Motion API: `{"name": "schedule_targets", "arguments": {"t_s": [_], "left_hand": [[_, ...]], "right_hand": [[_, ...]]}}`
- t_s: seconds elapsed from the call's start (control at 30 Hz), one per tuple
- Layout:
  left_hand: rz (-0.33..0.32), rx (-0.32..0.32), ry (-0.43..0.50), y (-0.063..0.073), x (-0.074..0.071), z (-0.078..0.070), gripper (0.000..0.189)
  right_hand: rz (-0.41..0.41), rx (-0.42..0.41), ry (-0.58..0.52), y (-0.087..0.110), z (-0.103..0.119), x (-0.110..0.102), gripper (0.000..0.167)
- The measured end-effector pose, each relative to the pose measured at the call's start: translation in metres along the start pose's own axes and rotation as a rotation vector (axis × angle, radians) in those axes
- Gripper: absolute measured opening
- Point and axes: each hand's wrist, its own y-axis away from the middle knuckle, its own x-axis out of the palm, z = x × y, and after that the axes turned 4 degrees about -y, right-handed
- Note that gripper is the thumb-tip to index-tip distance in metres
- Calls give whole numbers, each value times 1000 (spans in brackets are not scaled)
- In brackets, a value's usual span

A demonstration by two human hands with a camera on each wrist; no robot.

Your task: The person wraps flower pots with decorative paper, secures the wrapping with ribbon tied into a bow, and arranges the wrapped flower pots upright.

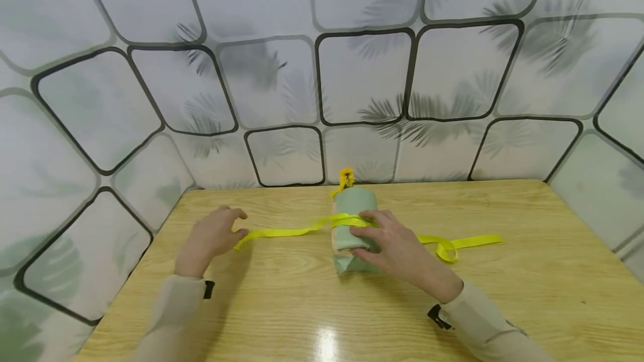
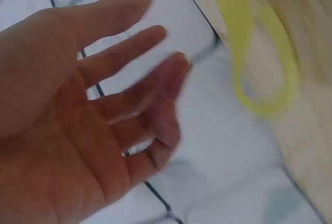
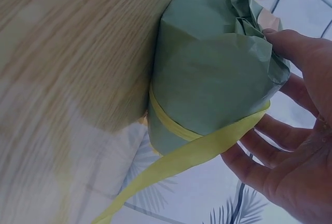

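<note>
The right hand (image 1: 394, 246) is grasping the bundle (image 1: 355, 200), ribbon (image 1: 285, 233) trailing left of it toward the loose-fingered left hand (image 1: 213, 234).

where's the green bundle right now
In the head view, the green bundle lies on the table just right of the middle, touched by the right hand, with a yellow ribbon across it.
</note>
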Motion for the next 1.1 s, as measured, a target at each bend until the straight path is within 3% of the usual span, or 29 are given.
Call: {"name": "schedule_targets", "arguments": {"t_s": [0.07,0.2,0.3,0.37,0.47,0.57,0.8,0.93,1.1], "left_hand": [[-86,75,58,-9,6,-24,28],[-214,347,259,-28,19,-78,20],[-184,512,354,-37,28,-108,27],[-128,566,381,-40,34,-119,32],[-45,577,397,-41,40,-126,36],[-23,573,399,-41,42,-126,40],[-68,581,275,-39,42,-128,53],[-81,569,241,-38,42,-130,53],[-85,567,212,-38,41,-131,55]], "right_hand": [[2,4,1,0,0,0,37],[0,6,-8,2,-1,-1,37],[-3,-7,-16,2,-2,-1,37],[-3,-18,-29,1,-3,-1,37],[-3,-27,-48,2,-4,-1,36],[-3,-28,-59,2,-5,-2,36],[40,-8,-76,1,-4,-6,39],[57,16,-180,2,-10,-12,43],[-33,1,-296,2,-23,-17,40]]}}
